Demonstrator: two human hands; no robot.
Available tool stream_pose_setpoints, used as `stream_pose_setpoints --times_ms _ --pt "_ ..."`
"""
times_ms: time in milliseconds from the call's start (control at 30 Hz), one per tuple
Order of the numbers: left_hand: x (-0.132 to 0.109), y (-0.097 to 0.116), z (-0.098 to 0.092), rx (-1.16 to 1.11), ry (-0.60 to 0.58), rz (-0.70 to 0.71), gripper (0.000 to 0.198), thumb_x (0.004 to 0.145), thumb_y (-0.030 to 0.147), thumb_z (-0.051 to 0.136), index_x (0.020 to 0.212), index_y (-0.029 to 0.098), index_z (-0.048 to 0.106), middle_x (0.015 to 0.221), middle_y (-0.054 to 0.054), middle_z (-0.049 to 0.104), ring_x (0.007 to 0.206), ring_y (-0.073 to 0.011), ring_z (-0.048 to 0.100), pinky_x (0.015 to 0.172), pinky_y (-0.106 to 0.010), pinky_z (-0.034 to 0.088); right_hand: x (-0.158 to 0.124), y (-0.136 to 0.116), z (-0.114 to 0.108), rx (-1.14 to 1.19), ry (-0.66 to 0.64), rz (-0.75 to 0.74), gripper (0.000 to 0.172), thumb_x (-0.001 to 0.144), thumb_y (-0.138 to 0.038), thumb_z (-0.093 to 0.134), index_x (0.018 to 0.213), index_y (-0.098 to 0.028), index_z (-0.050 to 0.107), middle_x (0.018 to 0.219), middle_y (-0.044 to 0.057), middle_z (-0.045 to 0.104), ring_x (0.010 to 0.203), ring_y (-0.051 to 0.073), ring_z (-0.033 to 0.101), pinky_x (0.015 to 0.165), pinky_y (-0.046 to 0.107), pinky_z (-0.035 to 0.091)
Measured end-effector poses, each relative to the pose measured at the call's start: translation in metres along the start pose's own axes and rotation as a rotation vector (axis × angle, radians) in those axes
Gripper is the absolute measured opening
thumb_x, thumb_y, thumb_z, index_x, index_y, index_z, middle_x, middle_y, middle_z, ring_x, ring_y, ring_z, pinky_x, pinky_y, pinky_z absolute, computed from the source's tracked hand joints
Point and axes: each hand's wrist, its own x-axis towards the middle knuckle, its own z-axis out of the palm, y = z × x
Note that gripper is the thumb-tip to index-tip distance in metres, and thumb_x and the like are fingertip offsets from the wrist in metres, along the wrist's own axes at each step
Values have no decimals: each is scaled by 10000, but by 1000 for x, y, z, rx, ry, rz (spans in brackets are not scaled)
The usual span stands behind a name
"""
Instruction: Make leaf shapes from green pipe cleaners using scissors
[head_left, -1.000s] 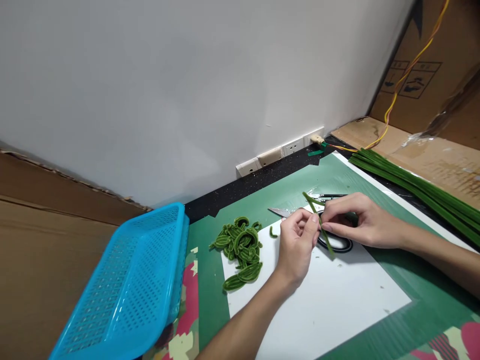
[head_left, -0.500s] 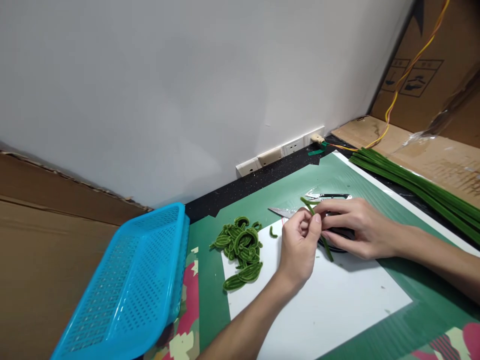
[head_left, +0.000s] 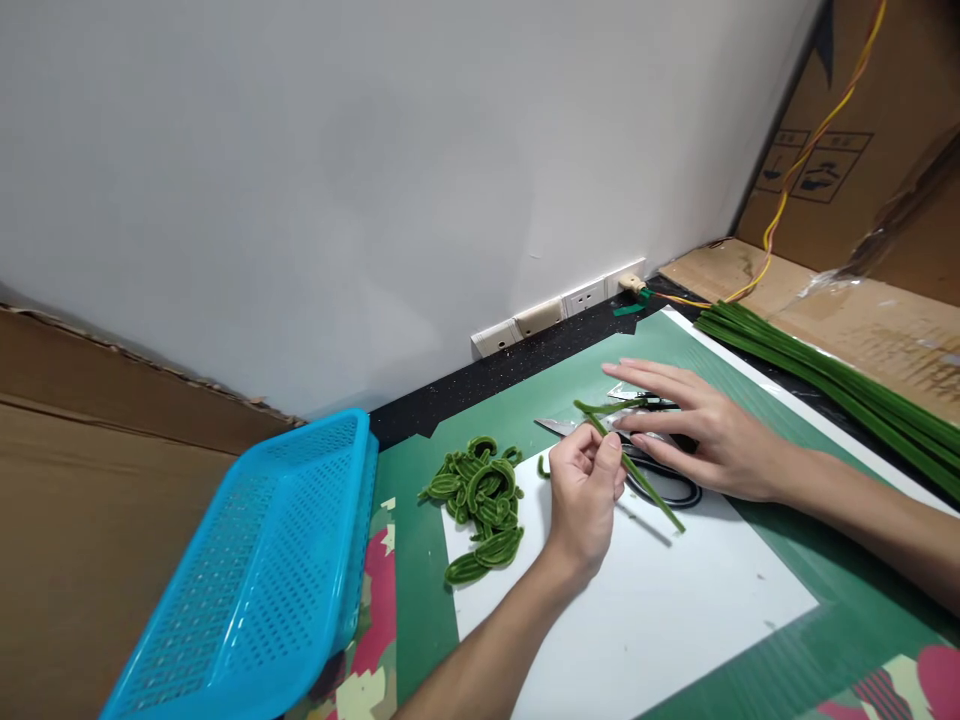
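My left hand [head_left: 583,492] is closed in a pinch on a bent green pipe cleaner [head_left: 643,481], held just above the white sheet [head_left: 675,610]. My right hand [head_left: 694,430] lies beside it with fingers stretched out flat over the scissors [head_left: 660,480], whose blade tip [head_left: 553,426] pokes out to the left. It holds nothing. A pile of folded green pipe-cleaner pieces [head_left: 480,500] lies to the left of my left hand.
A blue plastic basket [head_left: 255,580] stands tilted at the left. A bundle of long green pipe cleaners [head_left: 832,385] lies at the right on the table. A green cutting mat [head_left: 847,590] lies under the sheet. Wall sockets [head_left: 559,305] and cardboard [head_left: 870,150] stand behind.
My right hand let go of the pipe cleaner and spread flat over the scissors. My left hand kept the pipe cleaner and tilted it lower.
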Motion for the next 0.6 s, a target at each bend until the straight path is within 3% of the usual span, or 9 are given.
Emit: stream_pose_setpoints --times_ms 100,200,333,433,600 --pt "0 -1 -1 9 17 14 508 943 545 766 719 213 454 509 85 434 423 -54 292 437 -191 233 -2 2 4 24 -94 -11 293 1048 -209 606 1312 -237 727 1529 138 652 1489 354 535 1159 596 496" --pt "0 0 0 22 21 13 493 965 534 750 731 212 459 521 82 443 432 -57 291 444 -191 241 -4 3 6 108 -103 17 319 1043 -210 623 1348 -248 708 1325 122 760 1363 327 624 1108 557 513" --pt "-1 1 0 50 43 16 486 986 543 726 745 210 467 559 73 456 474 -69 310 465 -197 257 1 -5 -5 356 -73 99 224 1042 -224 645 1219 -260 778 1134 93 790 1125 277 699 1005 465 537" --pt "-1 -1 -2 87 68 26 465 1002 536 708 761 209 481 598 61 466 518 -87 356 502 -211 284 5 -13 -18 655 -163 227 213 1067 -297 623 1132 -232 816 1049 92 799 988 251 720 932 410 559" --pt "-3 -1 -1 168 -115 36 433 988 531 714 776 208 518 676 31 502 616 -135 438 619 -268 384 5 -17 -27 1003 -262 275 551 1075 -630 476 1270 -221 789 1090 129 812 886 271 769 768 380 612"
